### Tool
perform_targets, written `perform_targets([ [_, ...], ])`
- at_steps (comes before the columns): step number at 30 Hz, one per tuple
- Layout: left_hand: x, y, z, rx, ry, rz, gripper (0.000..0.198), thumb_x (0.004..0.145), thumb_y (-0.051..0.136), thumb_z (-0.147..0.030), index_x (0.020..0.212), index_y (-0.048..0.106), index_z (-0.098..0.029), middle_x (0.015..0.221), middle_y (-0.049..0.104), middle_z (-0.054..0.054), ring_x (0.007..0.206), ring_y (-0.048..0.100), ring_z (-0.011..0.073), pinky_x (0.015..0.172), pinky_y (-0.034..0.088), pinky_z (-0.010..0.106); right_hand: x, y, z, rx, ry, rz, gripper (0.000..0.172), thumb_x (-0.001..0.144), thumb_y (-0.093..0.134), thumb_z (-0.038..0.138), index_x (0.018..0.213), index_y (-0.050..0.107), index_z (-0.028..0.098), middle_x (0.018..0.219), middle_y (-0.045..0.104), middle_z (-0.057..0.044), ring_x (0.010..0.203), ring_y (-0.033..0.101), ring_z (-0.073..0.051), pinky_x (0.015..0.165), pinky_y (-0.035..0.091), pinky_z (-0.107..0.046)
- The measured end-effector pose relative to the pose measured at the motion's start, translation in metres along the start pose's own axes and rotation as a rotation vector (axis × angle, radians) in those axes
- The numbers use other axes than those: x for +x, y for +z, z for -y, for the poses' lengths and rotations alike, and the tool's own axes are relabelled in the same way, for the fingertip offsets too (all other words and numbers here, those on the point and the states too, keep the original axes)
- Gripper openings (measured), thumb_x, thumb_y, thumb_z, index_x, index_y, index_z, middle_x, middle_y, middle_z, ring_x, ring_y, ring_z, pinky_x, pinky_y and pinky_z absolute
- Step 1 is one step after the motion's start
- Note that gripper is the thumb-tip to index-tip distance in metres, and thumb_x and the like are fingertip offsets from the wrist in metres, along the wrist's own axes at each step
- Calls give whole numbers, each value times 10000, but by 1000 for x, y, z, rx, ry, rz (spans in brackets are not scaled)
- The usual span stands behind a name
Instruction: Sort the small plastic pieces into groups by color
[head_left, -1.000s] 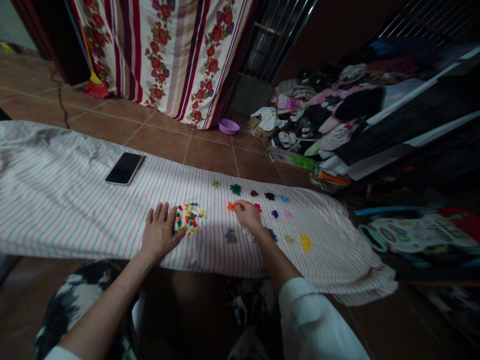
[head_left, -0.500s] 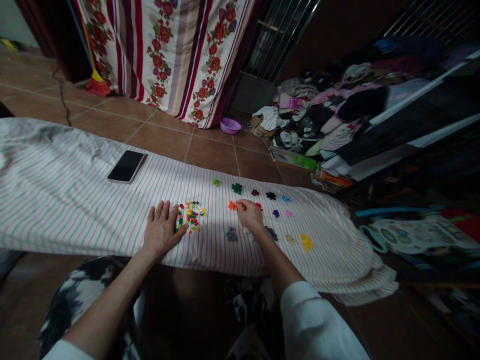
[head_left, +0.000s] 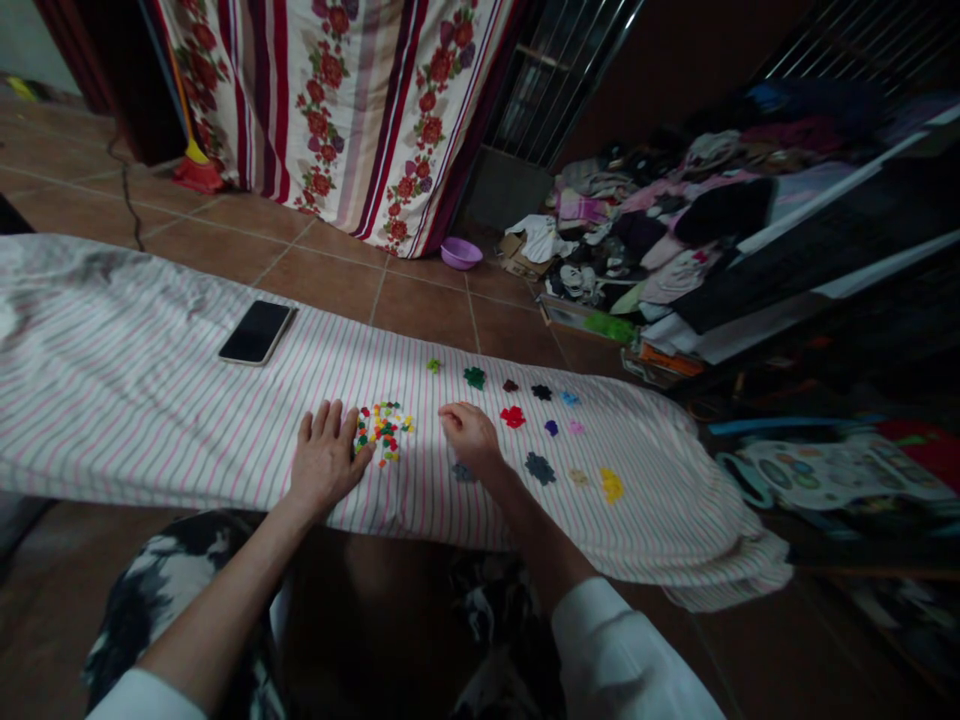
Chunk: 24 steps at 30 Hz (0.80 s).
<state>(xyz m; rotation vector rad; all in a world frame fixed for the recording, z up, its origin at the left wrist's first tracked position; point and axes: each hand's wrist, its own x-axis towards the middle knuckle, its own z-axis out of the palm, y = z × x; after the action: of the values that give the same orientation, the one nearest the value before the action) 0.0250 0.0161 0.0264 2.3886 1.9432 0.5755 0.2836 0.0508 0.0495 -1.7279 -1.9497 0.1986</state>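
Note:
My left hand (head_left: 328,452) lies flat with fingers stretched out, its thumb and forefinger along the near left side of a mixed heap of small coloured pieces (head_left: 386,428) in red, yellow, green and orange. My right hand (head_left: 472,437) is closed, thumb and forefinger together, just right of that heap; what they hold, if anything, cannot be made out. It covers most of the orange pile and part of a grey pile (head_left: 463,473). Sorted by colour beyond it are a red pile (head_left: 513,417), a dark green pile (head_left: 474,378) and a slate-grey pile (head_left: 540,468).
A phone (head_left: 257,332) rests on the striped cloth (head_left: 150,400) to the left. Further small piles include light green (head_left: 433,366), black (head_left: 541,393) and yellow (head_left: 611,485). On the floor stand a purple basin (head_left: 461,253) and heaped clothes (head_left: 645,210).
My right hand has moved left from beside the orange pile towards the mixed heap, uncovering the red and slate-grey piles. My left hand has stayed nearly still.

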Motion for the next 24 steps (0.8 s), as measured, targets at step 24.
perform_targets([
  [24,0,1,-1,-2,14,-50,596,949,425,-489,1367,575,-92,1474,515,250,1423,429,399,1158,323,582,-8,13,80,-235,-519,317,151,963,571,157,920,713,183,879,662,-58,884,564,-201,854,441,-333],
])
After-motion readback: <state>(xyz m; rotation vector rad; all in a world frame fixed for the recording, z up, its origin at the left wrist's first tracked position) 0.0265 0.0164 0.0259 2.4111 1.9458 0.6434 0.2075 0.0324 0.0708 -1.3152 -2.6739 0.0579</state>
